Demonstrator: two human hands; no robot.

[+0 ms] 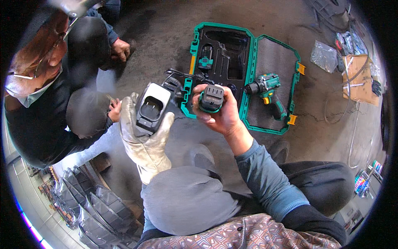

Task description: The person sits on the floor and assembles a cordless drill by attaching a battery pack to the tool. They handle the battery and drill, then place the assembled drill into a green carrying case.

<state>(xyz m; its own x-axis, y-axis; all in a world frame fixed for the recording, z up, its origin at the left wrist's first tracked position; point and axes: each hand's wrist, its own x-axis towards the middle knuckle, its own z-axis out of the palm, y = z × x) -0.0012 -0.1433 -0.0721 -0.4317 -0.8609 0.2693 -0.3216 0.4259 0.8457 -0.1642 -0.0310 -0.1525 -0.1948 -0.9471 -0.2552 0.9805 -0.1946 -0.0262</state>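
My left hand (145, 145), in a pale work glove, grips a battery charger (152, 108), grey-white and black, its socket facing up. A black cord runs by its top. Bare, my right hand (226, 110) holds a drill battery (212, 97), black with a green rim, contact end toward me. The two are apart. Beyond them lies an open green tool case (253, 62) on the floor. A second battery (206, 58) sits in its black moulded left half. On the foam-lined right half lies a green and black cordless drill (267, 89).
At the left squats another person (49, 99), hands near their knees. Black plastic parts (99, 207) are stacked at the lower left. On the right lie a clear plastic bag (324, 56), a flattened cardboard piece (358, 79) and a loose cable (349, 95).
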